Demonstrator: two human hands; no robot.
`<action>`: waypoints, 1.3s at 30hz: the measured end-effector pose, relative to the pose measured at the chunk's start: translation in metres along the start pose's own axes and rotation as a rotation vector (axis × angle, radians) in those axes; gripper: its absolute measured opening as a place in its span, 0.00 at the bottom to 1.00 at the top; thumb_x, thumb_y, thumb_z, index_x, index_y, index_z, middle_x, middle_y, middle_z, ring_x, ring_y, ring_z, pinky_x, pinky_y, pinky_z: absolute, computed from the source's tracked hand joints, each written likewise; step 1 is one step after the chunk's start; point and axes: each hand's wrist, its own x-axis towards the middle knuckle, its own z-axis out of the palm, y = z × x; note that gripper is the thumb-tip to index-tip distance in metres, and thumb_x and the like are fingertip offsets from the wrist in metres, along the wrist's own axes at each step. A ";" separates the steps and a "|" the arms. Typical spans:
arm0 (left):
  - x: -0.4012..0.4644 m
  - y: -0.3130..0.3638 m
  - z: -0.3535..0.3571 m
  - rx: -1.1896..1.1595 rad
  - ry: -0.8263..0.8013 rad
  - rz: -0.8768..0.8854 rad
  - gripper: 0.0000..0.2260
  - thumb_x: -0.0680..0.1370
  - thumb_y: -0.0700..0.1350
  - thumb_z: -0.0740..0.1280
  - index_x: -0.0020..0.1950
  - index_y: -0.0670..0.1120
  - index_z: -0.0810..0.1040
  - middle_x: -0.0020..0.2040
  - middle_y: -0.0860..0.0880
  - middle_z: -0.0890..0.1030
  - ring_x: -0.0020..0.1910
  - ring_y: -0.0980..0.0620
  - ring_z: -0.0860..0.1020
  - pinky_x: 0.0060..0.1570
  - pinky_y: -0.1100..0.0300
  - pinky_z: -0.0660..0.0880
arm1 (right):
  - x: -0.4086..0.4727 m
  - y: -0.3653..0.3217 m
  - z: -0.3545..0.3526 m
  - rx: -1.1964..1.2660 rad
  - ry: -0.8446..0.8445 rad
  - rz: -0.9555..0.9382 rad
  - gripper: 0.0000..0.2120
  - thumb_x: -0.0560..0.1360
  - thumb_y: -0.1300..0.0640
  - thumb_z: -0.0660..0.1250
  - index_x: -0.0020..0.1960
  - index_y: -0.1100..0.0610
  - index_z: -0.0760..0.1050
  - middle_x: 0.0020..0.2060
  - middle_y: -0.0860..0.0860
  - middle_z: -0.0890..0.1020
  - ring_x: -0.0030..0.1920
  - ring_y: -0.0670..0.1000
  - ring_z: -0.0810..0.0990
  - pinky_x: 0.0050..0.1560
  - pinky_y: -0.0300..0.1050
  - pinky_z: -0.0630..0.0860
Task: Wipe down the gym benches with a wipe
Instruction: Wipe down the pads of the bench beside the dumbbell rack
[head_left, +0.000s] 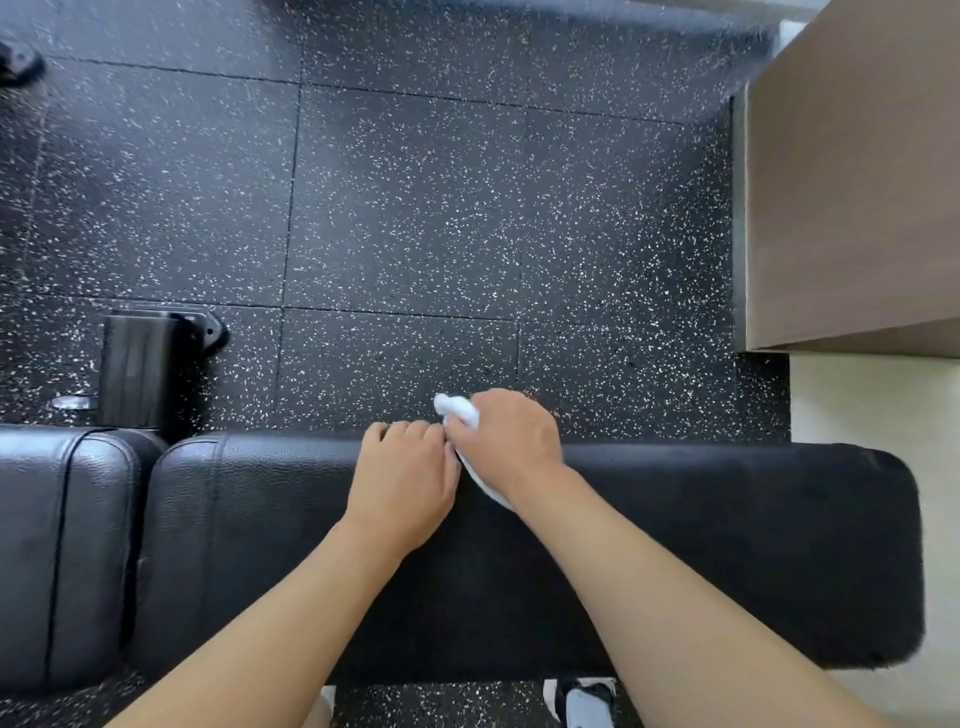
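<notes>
Nearest you, your two bare forearms reached out over the long black padded bench pad (727, 545), whose long axis ran left to right across the scene, its rounded end at the right. Your left hand (402, 478) rested at the pad's far edge with its fingers curled over that edge, holding nothing that showed. Just to its right, touching it, your right hand (506, 441) was clenched around the crumpled white wipe (457, 408), so the wipe sat at the far edge near the middle of the pad, one end poking out past the knuckles and another trailing under the wrist. From that spot, more bare pad lay to the right than to the left before the seam with the second black leather-look seat pad (57, 545), so a stroke along the long axis probably suited the right hand best. Beyond the bench lay the black speckled rubber floor (467, 208), with a brown wooden cabinet (852, 182) at the far right.
</notes>
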 end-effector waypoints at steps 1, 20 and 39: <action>0.000 0.006 0.001 0.010 -0.012 0.001 0.21 0.83 0.53 0.43 0.48 0.52 0.75 0.46 0.53 0.81 0.49 0.47 0.79 0.56 0.49 0.68 | 0.000 0.006 -0.003 0.032 -0.026 -0.008 0.17 0.79 0.40 0.60 0.42 0.51 0.76 0.42 0.49 0.81 0.45 0.56 0.79 0.42 0.48 0.68; 0.016 0.114 0.048 -0.027 0.300 -0.033 0.13 0.82 0.51 0.59 0.55 0.48 0.82 0.48 0.51 0.81 0.47 0.44 0.78 0.55 0.46 0.71 | -0.008 0.152 -0.043 -0.011 0.037 0.083 0.16 0.76 0.44 0.59 0.35 0.52 0.71 0.32 0.49 0.74 0.37 0.58 0.74 0.34 0.49 0.64; 0.017 0.113 0.052 0.004 0.296 -0.059 0.16 0.81 0.51 0.56 0.59 0.48 0.80 0.51 0.50 0.80 0.50 0.42 0.76 0.57 0.45 0.69 | -0.027 0.296 -0.072 -0.204 0.427 0.192 0.23 0.77 0.46 0.70 0.31 0.49 0.61 0.30 0.46 0.67 0.35 0.56 0.67 0.32 0.45 0.58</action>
